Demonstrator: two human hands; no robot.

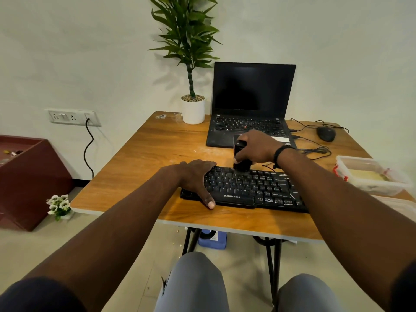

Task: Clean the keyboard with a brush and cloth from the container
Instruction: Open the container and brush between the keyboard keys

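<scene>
Bristles of the stubby black brush (242,164) touch the top rows of the long black plastic keyboard (245,188), which runs left to right. Right hand (256,146) grips the brush. Left hand (195,179) lies flat, pinning the keyboard's left end.

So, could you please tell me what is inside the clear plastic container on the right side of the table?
Through the container wall a pale yellowish mass shows, possibly the cloth; the translucent wall blurs it. Whatever lies beneath it is hidden.
</scene>
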